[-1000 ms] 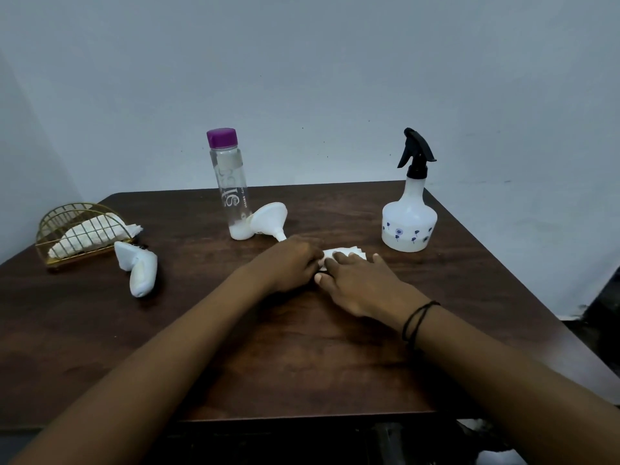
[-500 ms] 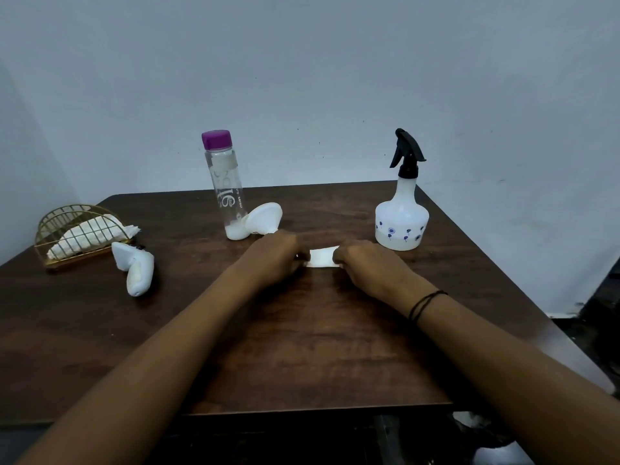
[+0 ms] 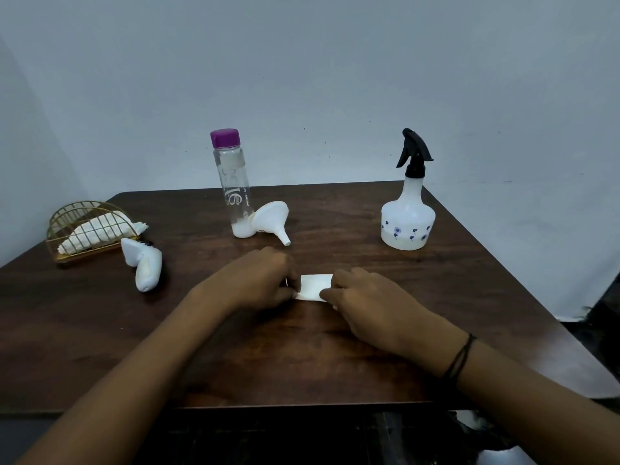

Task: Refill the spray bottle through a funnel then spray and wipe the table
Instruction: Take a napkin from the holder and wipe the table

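Observation:
A folded white tissue (image 3: 314,286) lies flat at the middle of the dark wooden table (image 3: 335,357). My left hand (image 3: 258,280) grips its left end and my right hand (image 3: 365,303) grips its right end, so only the middle strip shows. The white spray bottle (image 3: 407,223) with a black trigger head and blue flower prints stands capped at the back right. A clear bottle (image 3: 231,186) with a purple cap stands at the back centre, nearly empty. A white funnel (image 3: 271,219) lies on its side against that bottle's base.
A gold wire holder (image 3: 84,229) with white tissues sits at the back left. A crumpled white wad (image 3: 146,268) lies just in front of it. A pale wall rises directly behind the table. The table's right edge drops off to a dark floor.
My hands have drawn apart along the tissue from an overlapped press, leaving its middle showing as a narrower folded strip. The camera view shifted slightly; nothing else moved.

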Motion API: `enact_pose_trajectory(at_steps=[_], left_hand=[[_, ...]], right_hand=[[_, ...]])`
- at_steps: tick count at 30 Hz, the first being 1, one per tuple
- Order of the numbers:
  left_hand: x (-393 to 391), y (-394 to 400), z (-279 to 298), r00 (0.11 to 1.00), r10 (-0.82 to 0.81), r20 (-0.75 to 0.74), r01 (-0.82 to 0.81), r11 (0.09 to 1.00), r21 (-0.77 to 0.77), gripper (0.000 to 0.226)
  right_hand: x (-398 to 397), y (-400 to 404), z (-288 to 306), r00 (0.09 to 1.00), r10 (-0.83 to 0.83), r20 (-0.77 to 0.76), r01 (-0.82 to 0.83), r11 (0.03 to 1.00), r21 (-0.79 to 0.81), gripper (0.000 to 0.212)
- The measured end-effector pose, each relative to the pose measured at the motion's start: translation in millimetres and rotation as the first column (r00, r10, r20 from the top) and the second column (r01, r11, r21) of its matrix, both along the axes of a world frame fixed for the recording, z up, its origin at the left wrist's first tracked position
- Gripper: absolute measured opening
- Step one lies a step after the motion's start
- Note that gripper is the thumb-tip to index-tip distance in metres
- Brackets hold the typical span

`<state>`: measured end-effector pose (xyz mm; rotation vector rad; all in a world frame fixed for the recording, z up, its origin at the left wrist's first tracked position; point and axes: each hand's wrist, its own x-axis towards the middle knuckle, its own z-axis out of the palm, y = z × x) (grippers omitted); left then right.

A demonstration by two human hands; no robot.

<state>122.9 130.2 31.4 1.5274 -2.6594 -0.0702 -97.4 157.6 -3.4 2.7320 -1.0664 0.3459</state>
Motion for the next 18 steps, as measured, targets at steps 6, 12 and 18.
enact_pose_trajectory(at_steps=[6, 12, 18], left_hand=[[-4, -1, -12, 0.998, 0.032, -0.048, -0.038, 0.992, -0.122, 0.019], [-21, -31, -16, 0.999, 0.039, 0.020, -0.034, 0.976, -0.217, 0.019], [-55, -56, -16, 0.999, -0.005, -0.042, -0.002, 0.985, -0.175, 0.028]], right_hand=[[2, -13, 4, 1.000, -0.014, 0.004, 0.014, 1.000, 0.004, 0.032], [-5, -48, 9, 0.988, -0.155, 0.004, 0.155, 0.987, 0.048, 0.032], [-17, -57, 15, 0.962, -0.273, -0.027, 0.273, 0.961, 0.035, 0.026]])
